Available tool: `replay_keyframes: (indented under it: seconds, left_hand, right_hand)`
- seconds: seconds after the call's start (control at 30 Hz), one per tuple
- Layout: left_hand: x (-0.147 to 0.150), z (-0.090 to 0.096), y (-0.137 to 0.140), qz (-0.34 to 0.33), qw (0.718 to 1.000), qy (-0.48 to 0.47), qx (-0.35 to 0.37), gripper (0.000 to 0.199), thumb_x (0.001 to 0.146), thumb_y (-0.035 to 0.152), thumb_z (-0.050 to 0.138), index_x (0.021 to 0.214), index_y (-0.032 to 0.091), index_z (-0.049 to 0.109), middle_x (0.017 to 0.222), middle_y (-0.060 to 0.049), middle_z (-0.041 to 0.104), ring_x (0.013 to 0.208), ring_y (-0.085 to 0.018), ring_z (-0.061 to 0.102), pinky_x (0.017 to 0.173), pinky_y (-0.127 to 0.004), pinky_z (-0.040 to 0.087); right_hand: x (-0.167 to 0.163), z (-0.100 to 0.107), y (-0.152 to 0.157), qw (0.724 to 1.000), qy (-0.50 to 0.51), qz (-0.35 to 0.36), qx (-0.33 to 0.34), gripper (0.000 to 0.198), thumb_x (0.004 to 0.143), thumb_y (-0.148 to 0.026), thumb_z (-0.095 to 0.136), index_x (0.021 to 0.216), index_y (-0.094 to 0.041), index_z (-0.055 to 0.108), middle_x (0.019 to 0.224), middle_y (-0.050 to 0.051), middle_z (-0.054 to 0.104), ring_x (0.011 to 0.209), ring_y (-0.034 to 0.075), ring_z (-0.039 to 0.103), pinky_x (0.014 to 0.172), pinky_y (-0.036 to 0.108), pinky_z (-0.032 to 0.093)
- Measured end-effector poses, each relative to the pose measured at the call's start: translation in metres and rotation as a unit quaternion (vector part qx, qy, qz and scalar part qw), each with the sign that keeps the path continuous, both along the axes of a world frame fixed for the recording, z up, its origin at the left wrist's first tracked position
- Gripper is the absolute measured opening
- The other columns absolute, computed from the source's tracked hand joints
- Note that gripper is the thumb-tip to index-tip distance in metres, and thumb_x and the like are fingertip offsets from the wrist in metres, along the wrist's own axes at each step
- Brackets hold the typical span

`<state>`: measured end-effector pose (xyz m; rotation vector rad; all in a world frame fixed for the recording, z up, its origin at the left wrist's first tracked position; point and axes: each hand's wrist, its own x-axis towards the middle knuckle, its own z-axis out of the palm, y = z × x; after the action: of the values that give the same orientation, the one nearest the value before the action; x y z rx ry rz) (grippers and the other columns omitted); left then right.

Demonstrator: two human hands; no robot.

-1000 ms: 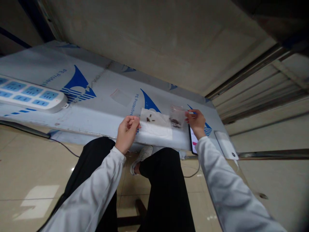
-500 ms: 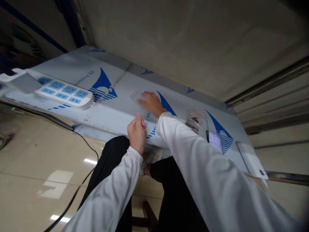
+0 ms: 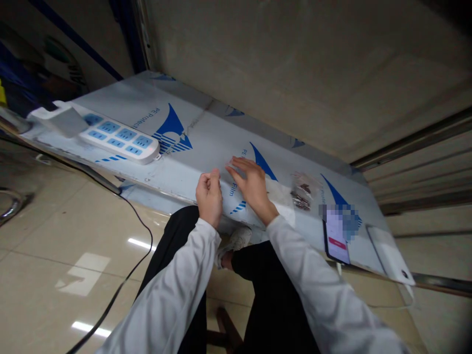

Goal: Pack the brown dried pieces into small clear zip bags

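Observation:
My left hand (image 3: 209, 197) is closed above the table's front edge, thumb pressed to the curled fingers; whatever it may hold is hidden. Just right of it, my right hand (image 3: 252, 184) has its thumb and fingertips around a small clear plastic bag (image 3: 229, 163), which is faint and hard to see. By the right wrist lies a thin whitish, see-through sheet or bag (image 3: 285, 199). Farther right are clear plastic bags (image 3: 302, 191) with small dark pieces in them.
The table (image 3: 206, 167) wears printed protective film. A power strip (image 3: 125, 141) with a white adapter (image 3: 64, 120) lies at left. At right are a phone (image 3: 337, 241) and a white device (image 3: 393, 255) with a cable. A black cord (image 3: 142, 219) hangs down to the floor.
My right hand has drawn back toward my left hand, bringing the small clear bag along from the table. My left hand stays closed. The view has shifted slightly, showing more of the phone.

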<state>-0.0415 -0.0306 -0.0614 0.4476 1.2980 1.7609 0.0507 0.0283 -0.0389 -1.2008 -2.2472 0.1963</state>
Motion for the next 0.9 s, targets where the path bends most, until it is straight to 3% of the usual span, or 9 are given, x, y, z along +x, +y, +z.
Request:
replay_keyframes:
  seconds: [0.17, 0.3, 0.37, 0.47, 0.53, 0.6, 0.73, 0.9]
  left_hand:
    - [0.018, 0.007, -0.016, -0.212, 0.974, 0.05, 0.066, 0.027, 0.079, 0.044, 0.06, 0.071, 0.019, 0.051, 0.046, 0.008, 0.047, 0.036, -0.006, 0.041, 0.038, -0.017, 0.032]
    - [0.042, 0.016, -0.031, -0.276, 0.951, 0.073, 0.118, 0.018, 0.079, 0.033, 0.06, 0.07, 0.018, 0.056, 0.056, 0.004, 0.053, 0.048, -0.008, 0.049, 0.049, -0.019, 0.041]
    - [0.053, 0.021, -0.037, -0.301, 0.938, 0.092, 0.147, 0.017, 0.081, 0.031, 0.058, 0.071, 0.018, 0.059, 0.061, 0.003, 0.055, 0.056, -0.01, 0.052, 0.057, -0.02, 0.044]
    - [0.067, 0.025, -0.045, -0.363, 0.901, 0.146, 0.189, 0.016, 0.085, 0.031, 0.054, 0.079, 0.018, 0.062, 0.074, -0.002, 0.061, 0.068, -0.013, 0.057, 0.067, -0.024, 0.046]
    - [0.074, 0.025, -0.049, -0.394, 0.871, 0.201, 0.214, 0.017, 0.086, 0.03, 0.052, 0.083, 0.018, 0.064, 0.082, -0.005, 0.064, 0.077, -0.016, 0.059, 0.072, -0.026, 0.046]
    - [0.078, 0.024, -0.053, -0.406, 0.846, 0.258, 0.228, 0.017, 0.087, 0.028, 0.051, 0.083, 0.018, 0.065, 0.081, -0.005, 0.064, 0.077, -0.016, 0.059, 0.073, -0.026, 0.045]
    - [0.081, 0.019, -0.058, -0.38, 0.818, 0.358, 0.239, 0.014, 0.085, 0.021, 0.051, 0.074, 0.018, 0.06, 0.067, 0.0, 0.056, 0.063, -0.012, 0.052, 0.062, -0.023, 0.042]
    - [0.086, 0.019, -0.064, -0.351, 0.787, 0.437, 0.257, 0.014, 0.077, 0.012, 0.051, 0.065, 0.018, 0.053, 0.059, 0.004, 0.047, 0.052, -0.009, 0.044, 0.053, -0.021, 0.035]
  right_hand:
    - [0.054, 0.018, -0.071, 1.0, 0.012, 0.023, 0.012, 0.026, 0.088, -0.024, 0.055, 0.111, -0.025, 0.067, 0.119, 0.004, 0.066, 0.117, 0.022, 0.054, 0.102, 0.044, 0.039]
    - [0.083, 0.026, -0.112, 0.991, 0.104, -0.013, -0.079, 0.036, 0.087, -0.022, 0.055, 0.122, -0.025, 0.06, 0.132, 0.005, 0.056, 0.126, 0.022, 0.047, 0.107, 0.045, 0.036]
    - [0.091, 0.028, -0.127, 0.968, 0.203, -0.054, -0.135, 0.033, 0.088, -0.026, 0.054, 0.12, -0.027, 0.061, 0.132, 0.004, 0.057, 0.124, 0.021, 0.049, 0.107, 0.045, 0.037]
    - [0.097, 0.029, -0.143, 0.911, 0.34, -0.158, -0.174, 0.025, 0.087, -0.032, 0.056, 0.107, -0.025, 0.068, 0.119, 0.005, 0.066, 0.113, 0.022, 0.059, 0.102, 0.044, 0.043]
    - [0.101, 0.028, -0.149, 0.88, 0.381, -0.216, -0.182, 0.023, 0.082, -0.034, 0.062, 0.1, -0.023, 0.071, 0.109, 0.005, 0.07, 0.105, 0.023, 0.064, 0.097, 0.043, 0.047]
    - [0.107, 0.027, -0.154, 0.866, 0.39, -0.24, -0.2, 0.023, 0.08, -0.034, 0.064, 0.098, -0.022, 0.071, 0.104, 0.005, 0.072, 0.1, 0.023, 0.066, 0.093, 0.041, 0.05]
    - [0.121, 0.024, -0.16, 0.878, 0.355, -0.24, -0.212, 0.022, 0.085, -0.032, 0.057, 0.097, -0.022, 0.072, 0.102, 0.004, 0.073, 0.098, 0.022, 0.066, 0.091, 0.039, 0.05]
    - [0.135, 0.022, -0.17, 0.92, 0.245, -0.289, -0.099, 0.019, 0.082, -0.025, 0.059, 0.1, -0.024, 0.066, 0.098, 0.005, 0.072, 0.079, 0.02, 0.069, 0.071, 0.034, 0.056]
